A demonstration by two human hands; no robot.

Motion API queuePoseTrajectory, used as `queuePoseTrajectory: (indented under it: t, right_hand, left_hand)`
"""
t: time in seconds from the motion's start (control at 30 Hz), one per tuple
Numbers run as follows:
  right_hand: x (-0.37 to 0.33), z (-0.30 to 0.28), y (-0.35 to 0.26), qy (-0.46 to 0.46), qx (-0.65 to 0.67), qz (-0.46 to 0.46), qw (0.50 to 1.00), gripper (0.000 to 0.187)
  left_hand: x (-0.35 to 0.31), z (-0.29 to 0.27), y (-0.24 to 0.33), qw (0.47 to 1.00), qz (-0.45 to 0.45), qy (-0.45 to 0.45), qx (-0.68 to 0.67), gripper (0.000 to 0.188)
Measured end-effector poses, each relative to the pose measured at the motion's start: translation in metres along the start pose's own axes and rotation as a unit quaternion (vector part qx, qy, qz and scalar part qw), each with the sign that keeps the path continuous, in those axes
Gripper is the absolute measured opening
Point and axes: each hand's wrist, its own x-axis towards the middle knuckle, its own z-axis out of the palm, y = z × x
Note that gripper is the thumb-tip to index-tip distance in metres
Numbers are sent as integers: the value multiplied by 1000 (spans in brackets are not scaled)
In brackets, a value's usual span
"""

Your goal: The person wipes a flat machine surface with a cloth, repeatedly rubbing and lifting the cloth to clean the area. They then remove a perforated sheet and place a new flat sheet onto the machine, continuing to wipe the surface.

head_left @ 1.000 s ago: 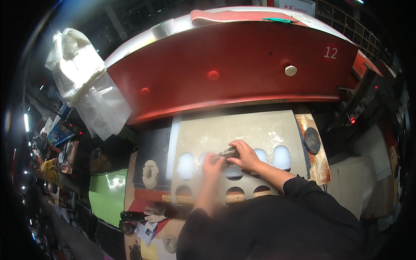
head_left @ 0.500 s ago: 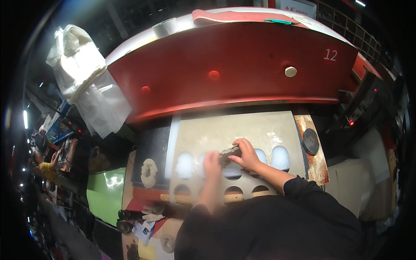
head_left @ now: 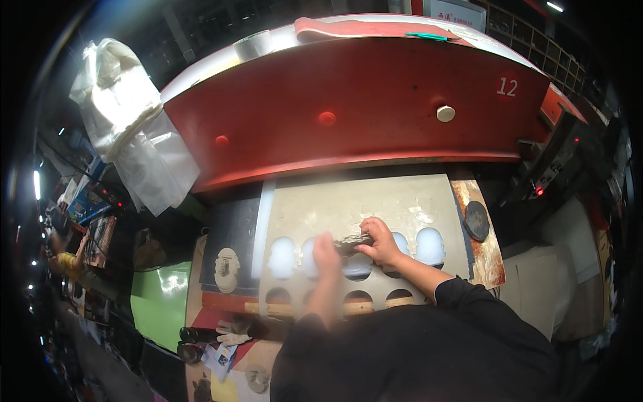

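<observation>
Over the middle of a beige-grey sheet (head_left: 362,201), I hold a small stack of thin grey-beige pieces (head_left: 349,244). My right hand (head_left: 382,242) is closed round the stack's right end, thumb on the near side. At the left end, my left hand (head_left: 327,253) is up against the stack, but its fingers are smeared by motion. The sheet has rows of rounded cut-out holes. Pale blue shows through the far row, such as the hole (head_left: 429,246) right of my hands; dark gaps and a wooden strip (head_left: 358,307) show through the near row.
A red machine beam (head_left: 375,94) spans the far side. Left of the sheet lies a stack of cut pieces (head_left: 228,270); right of it, a dark oval piece (head_left: 476,221). A white plastic bag (head_left: 127,120) hangs at the left. A glove (head_left: 233,332) lies near front left.
The stack looks more level between my hands than before, with its layered edge turned differently. Both hands stay at its ends. The whole view has shifted slightly.
</observation>
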Motion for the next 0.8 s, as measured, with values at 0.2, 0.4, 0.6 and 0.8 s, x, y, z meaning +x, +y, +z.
queuePoseTrajectory:
  t: [0.2,0.4,0.6,0.8]
  right_hand:
    - [-1,-2,-5,-45,102,67,992,44]
    - [5,-12,-6,-110,60,142,982,35]
    - [9,-14,-12,-138,22,121,983,43]
    - [31,-35,-10,-221,65,177,957,47]
  left_hand:
    - [4,5,-11,987,97,-38,-120,26]
    - [2,-2,1,981,155,-101,52,23]
    - [-2,-25,34,945,132,-248,169,32]
    - [5,-22,53,937,5,-222,268,34]
